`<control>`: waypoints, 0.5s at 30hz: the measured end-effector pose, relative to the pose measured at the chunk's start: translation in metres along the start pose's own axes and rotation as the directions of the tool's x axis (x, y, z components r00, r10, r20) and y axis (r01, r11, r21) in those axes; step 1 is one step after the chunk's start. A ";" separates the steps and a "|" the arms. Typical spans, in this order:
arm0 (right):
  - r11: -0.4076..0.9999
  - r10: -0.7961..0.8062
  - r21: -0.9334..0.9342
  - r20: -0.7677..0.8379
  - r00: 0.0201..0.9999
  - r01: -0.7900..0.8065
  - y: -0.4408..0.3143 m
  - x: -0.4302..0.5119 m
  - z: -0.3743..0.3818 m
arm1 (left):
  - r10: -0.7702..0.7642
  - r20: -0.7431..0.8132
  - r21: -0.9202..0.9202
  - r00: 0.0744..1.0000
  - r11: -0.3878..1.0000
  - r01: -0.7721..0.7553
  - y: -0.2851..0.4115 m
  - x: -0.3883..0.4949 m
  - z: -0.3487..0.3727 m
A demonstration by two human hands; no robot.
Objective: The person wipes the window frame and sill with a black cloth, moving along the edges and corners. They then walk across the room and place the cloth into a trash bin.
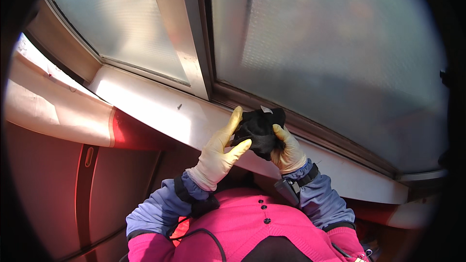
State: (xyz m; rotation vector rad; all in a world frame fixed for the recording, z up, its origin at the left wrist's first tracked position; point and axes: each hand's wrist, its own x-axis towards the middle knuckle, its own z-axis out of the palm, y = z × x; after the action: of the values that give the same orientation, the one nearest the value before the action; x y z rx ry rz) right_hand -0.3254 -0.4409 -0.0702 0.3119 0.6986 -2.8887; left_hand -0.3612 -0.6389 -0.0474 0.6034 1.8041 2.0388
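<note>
A bunched black cloth (256,131) with a small white tag is between my hands, just above the white window sill (211,116). My left hand (220,153), in a pale yellowed glove, has its thumb and fingers spread around the cloth's left side. My right hand (289,151), gloved the same way, grips the cloth's right side with the thumb on top. Some right fingers are hidden behind the cloth. Beyond my hands stands a framed window with a large textured glass pane (327,51).
A smaller glass pane (127,32) with torn film along its top is at the left. On the sunlit sill lies a small dark screw-like object (179,106). A white and red curtain (58,105) hangs at the left, above dark reddish panels (47,174). A black cable (207,231) crosses my pink cardigan.
</note>
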 end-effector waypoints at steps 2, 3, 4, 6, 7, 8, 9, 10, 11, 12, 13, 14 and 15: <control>0.991 -0.069 -0.121 -0.123 0.990 0.054 0.001 0.002 0.002 | -0.180 0.031 0.046 0.983 0.983 0.179 -0.012 -0.003 0.002; 0.985 -0.107 -0.150 -0.116 0.988 0.089 0.002 0.003 0.002 | -0.312 0.055 -0.113 0.949 0.942 0.316 -0.019 -0.002 0.004; 0.969 -0.151 -0.225 -0.189 0.970 0.107 0.002 0.004 0.002 | -0.276 0.079 -0.152 0.958 0.946 0.285 -0.026 -0.002 0.004; 0.934 -0.227 -0.335 -0.292 0.929 0.123 0.003 0.006 0.001 | -0.317 0.156 -0.292 0.936 0.890 0.350 -0.039 0.000 0.006; 0.911 -0.278 -0.379 -0.277 0.920 0.161 0.004 0.008 0.002 | -0.408 0.158 -0.277 0.899 0.856 0.437 -0.045 0.001 0.007; 0.892 -0.316 -0.420 -0.316 0.895 0.166 0.005 0.009 0.002 | -0.485 0.173 -0.303 0.857 0.802 0.515 -0.051 0.003 0.009; 0.874 -0.356 -0.454 -0.361 0.862 0.171 0.007 0.010 0.004 | -0.559 0.192 -0.328 0.807 0.738 0.589 -0.056 0.004 0.011; 0.817 -0.415 -0.547 -0.336 0.846 0.184 0.009 0.011 0.006 | -0.575 0.213 -0.476 0.790 0.645 0.597 -0.060 0.005 0.015; 0.753 -0.474 -0.628 -0.309 0.825 0.197 0.012 0.011 0.008 | -0.541 0.254 -0.540 0.801 0.608 0.582 -0.062 0.007 0.017; 0.694 -0.521 -0.681 -0.253 0.815 0.232 0.014 0.013 0.011 | -0.552 0.293 -0.579 0.781 0.548 0.604 -0.064 0.010 0.017; 0.603 -0.556 -0.759 -0.176 0.812 0.247 0.016 0.015 0.013 | -0.551 0.340 -0.618 0.762 0.480 0.623 -0.065 0.013 0.018; 0.517 -0.573 -0.804 -0.069 0.816 0.295 0.017 0.019 0.015 | -0.575 0.365 -0.611 0.732 0.445 0.654 -0.065 0.019 0.017; 0.455 -0.569 -0.811 0.053 0.820 0.368 0.017 0.024 0.017 | -0.556 0.366 -0.625 0.746 0.447 0.640 -0.066 0.023 0.018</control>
State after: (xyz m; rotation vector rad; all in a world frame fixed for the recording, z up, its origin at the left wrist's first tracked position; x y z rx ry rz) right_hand -0.3480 -0.4663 -0.0686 0.3539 2.3596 -2.5736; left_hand -0.3729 -0.6034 -0.1087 -0.1762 0.7797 1.8853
